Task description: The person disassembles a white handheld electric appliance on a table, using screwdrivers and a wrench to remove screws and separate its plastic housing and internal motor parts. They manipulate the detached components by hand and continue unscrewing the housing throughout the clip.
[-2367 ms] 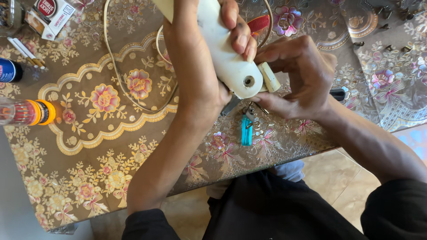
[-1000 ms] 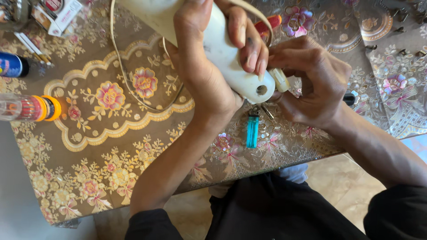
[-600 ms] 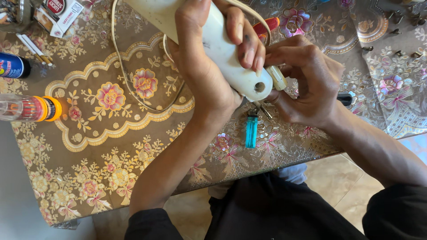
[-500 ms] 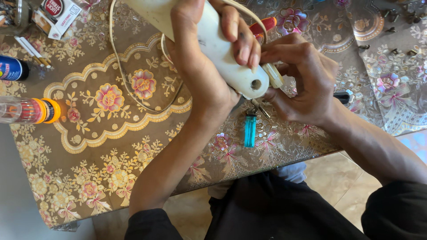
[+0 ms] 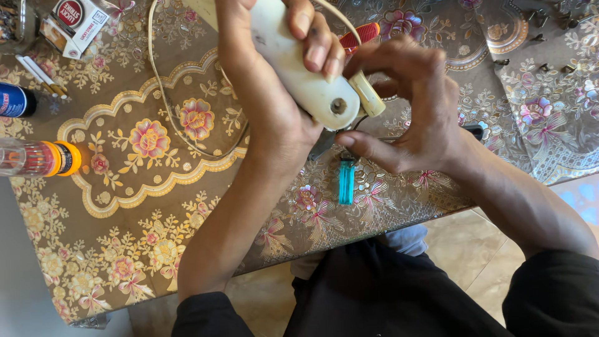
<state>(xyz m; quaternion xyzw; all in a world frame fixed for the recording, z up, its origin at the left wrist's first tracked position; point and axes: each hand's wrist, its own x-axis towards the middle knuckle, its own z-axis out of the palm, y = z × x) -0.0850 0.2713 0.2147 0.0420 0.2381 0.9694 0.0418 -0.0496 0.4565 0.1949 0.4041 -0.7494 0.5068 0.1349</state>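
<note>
My left hand [image 5: 265, 106] is wrapped around a white, rounded electric device [image 5: 299, 78] and holds it above the table, with its blunt end and small round hole facing me. My right hand [image 5: 415, 112] reaches in from the right. Its fingertips pinch a small cream piece [image 5: 369, 95] at the device's end, and the thumb lies underneath. A cream cord [image 5: 156, 93] loops from the device across the floral brown tablecloth [image 5: 143, 237]. A teal lighter [image 5: 346, 181] lies on the cloth just below both hands. Dark thin parts under the device are mostly hidden.
A clear bottle with an orange cap [image 5: 40, 158] and a blue can [image 5: 15, 100] lie at the left edge. A red and white box [image 5: 75, 22] and white sticks [image 5: 37, 73] sit top left. A red-handled tool [image 5: 363, 32] pokes out behind my fingers. Small metal clips [image 5: 549, 19] are scattered top right.
Both hands keep their hold. The device and the cream piece have shifted only slightly, and my right fingers have adjusted a little on that piece.
</note>
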